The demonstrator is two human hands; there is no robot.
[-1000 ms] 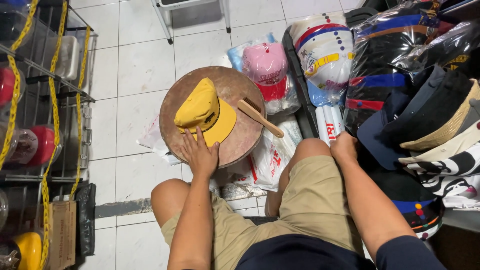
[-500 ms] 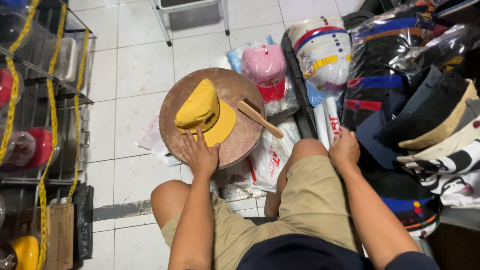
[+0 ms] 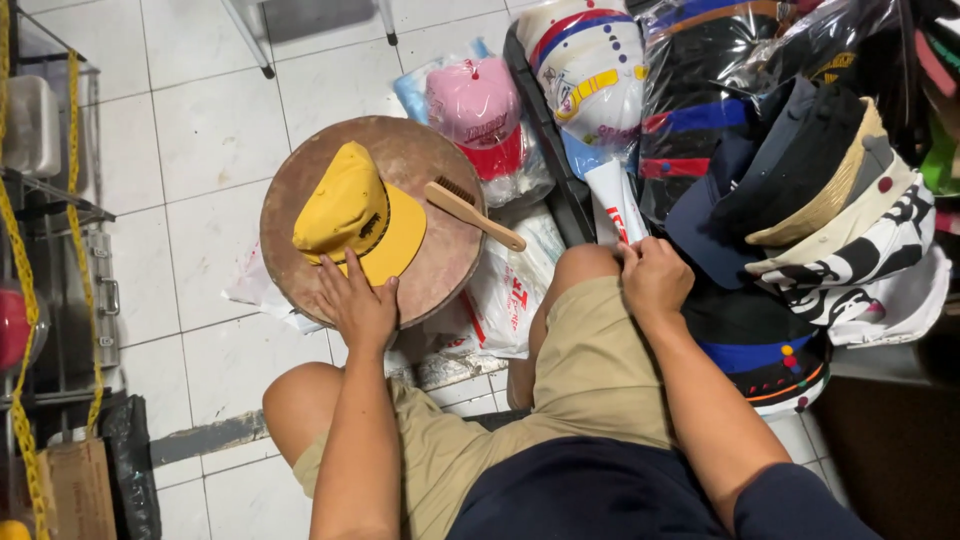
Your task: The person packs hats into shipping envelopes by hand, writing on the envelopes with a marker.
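A: Where is the yellow cap (image 3: 355, 215)?

B: It lies on the round wooden board (image 3: 415, 165), toward the board's left half, crown pointing up and away from the person, brim toward them.

A: And the left hand (image 3: 358, 305)?

B: It lies flat, fingers spread, on the board's near edge. The fingertips touch the brim of the cap. Nothing is clasped; the hand presses down, palm open.

A: What else is on the board?

B: A wooden brush (image 3: 472, 212), to the right of the cap. Its bristled head sits on the board and its handle sticks out past the right edge. Cap and brush lie near each other but apart.

A: The right hand (image 3: 652, 278)?

B: It sits by the right knee, fingers curled around the lower end of a white tube in plastic (image 3: 612, 205). The grip looks closed on it, though the fingertips are partly hidden.

A: What surrounds them?

B: The person sits in tan shorts (image 3: 585, 390) over a white tiled floor (image 3: 215, 130). Beyond the board is a pink cap in a bag (image 3: 478, 110). Under the board's right side lies a white plastic bag (image 3: 520, 290). To the right a heap of caps (image 3: 820, 190) is stacked, dark, tan and striped, some wrapped in clear plastic. At the left stands a wire rack (image 3: 60, 260) with a yellow chain (image 3: 82, 250) hanging along it.
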